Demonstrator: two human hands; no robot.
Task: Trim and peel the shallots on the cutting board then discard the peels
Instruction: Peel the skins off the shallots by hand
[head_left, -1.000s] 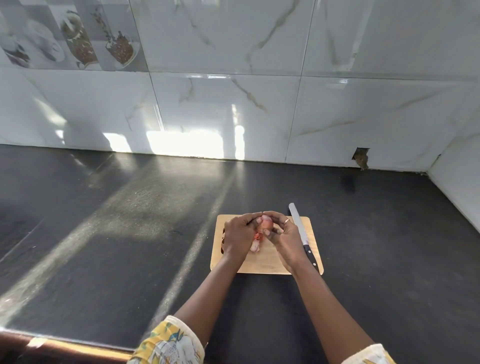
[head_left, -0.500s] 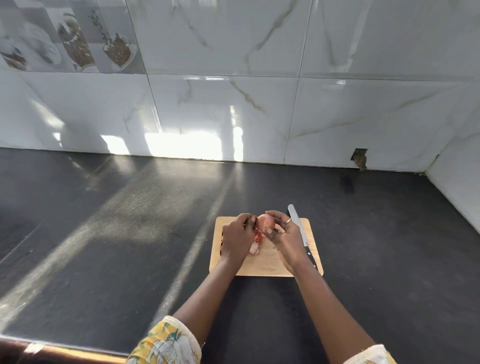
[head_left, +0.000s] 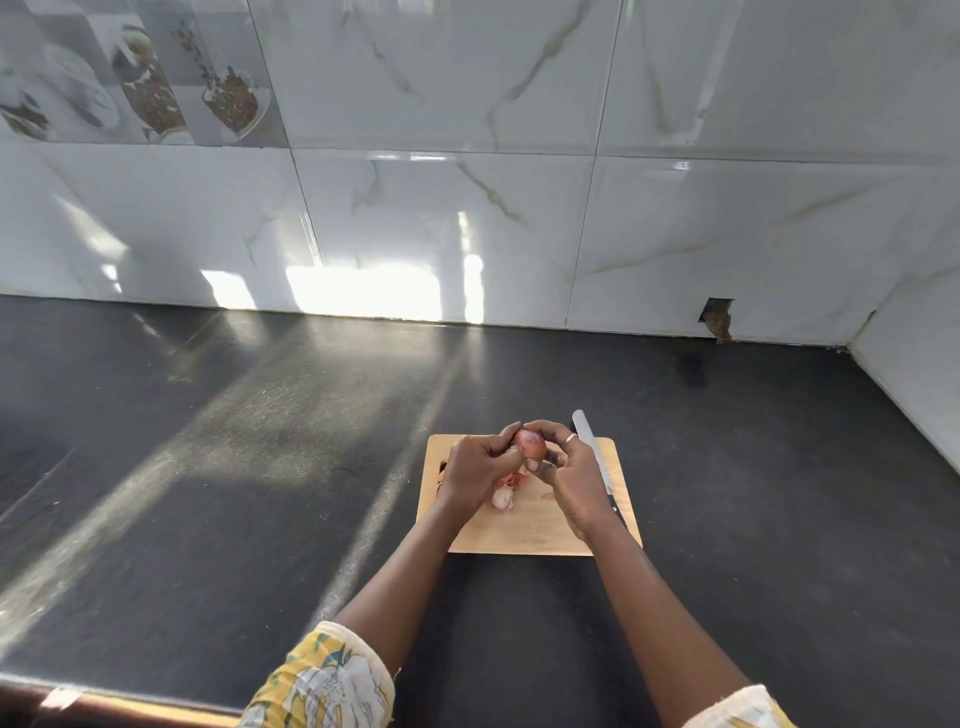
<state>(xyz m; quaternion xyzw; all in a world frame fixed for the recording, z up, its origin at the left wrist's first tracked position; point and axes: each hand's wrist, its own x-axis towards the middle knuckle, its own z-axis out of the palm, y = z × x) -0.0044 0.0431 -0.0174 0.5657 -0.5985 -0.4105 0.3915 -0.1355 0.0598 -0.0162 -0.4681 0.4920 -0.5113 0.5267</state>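
Observation:
A pinkish shallot (head_left: 532, 446) is held just above the far part of the wooden cutting board (head_left: 535, 527). My left hand (head_left: 475, 470) pinches it from the left with curled fingers. My right hand (head_left: 570, 475), a ring on one finger, curls round it from the right and above. Below the hands, pale and reddish peels (head_left: 505, 493) lie on the board. More shallot pieces show at the board's left edge (head_left: 442, 470), mostly hidden by my left hand.
A knife (head_left: 592, 452) lies along the board's right side, blade pointing away, its handle partly under my right wrist. The board sits on a dark countertop (head_left: 208, 493) backed by a white marble-tiled wall (head_left: 467, 208); another wall closes the right corner.
Both hands have kept turning and working the shallot over the board; the fingers have shifted slightly round it. The knife has not moved.

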